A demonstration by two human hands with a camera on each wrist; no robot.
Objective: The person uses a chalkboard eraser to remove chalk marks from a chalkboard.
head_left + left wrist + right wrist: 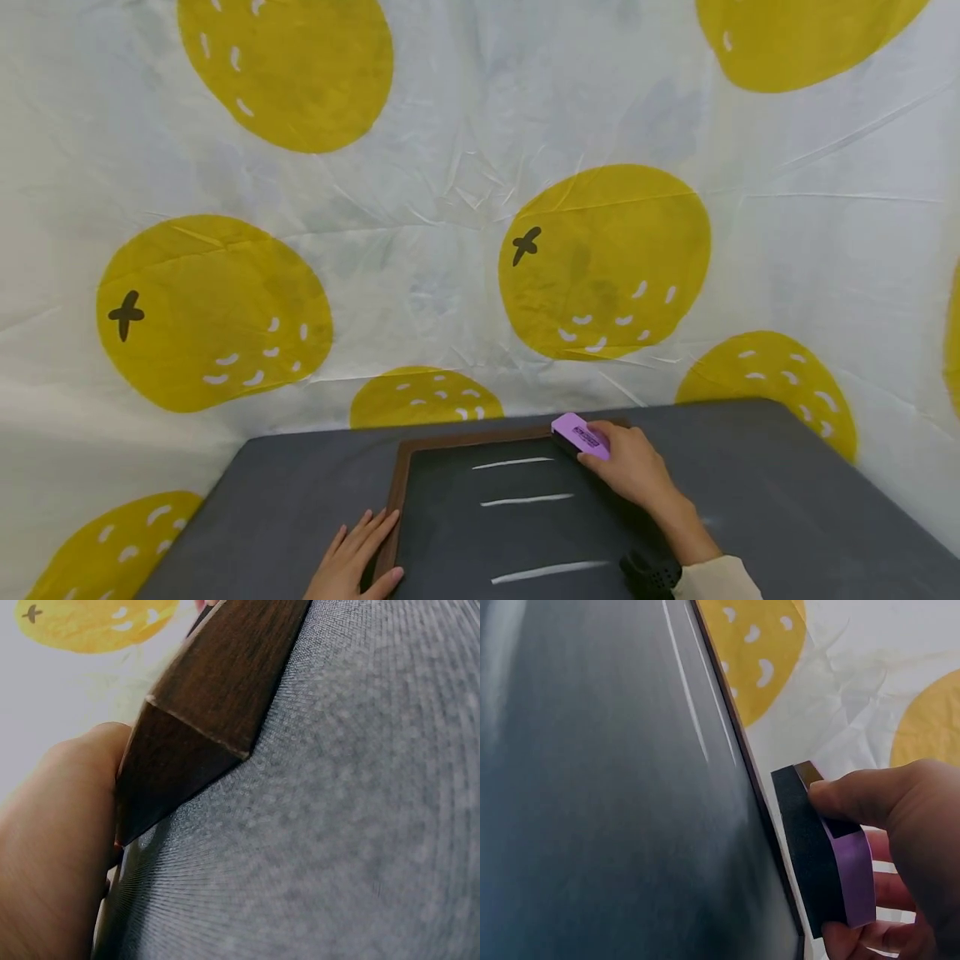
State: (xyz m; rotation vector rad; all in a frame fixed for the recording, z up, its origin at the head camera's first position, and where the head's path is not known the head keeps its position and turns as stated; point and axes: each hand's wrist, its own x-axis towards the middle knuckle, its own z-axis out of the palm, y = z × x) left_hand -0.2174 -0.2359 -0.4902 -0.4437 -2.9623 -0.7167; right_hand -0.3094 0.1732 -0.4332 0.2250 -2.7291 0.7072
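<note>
My right hand [630, 467] is clamped on a purple eraser [579, 433] at the far edge of the board [442, 542], toward the right corner; whether its felt [810, 862] touches the frame [401, 479], I cannot tell; the lettering [587, 437] is too small to read; my left hand [351, 562], cut off below, lies with fingers [384, 533] straight against the frame's left side; three chalk lines [527, 500] cross the board, its near edge out of the head view, its right side partly hidden by my arm [686, 525]; the desk [300, 500] lies beneath.
</note>
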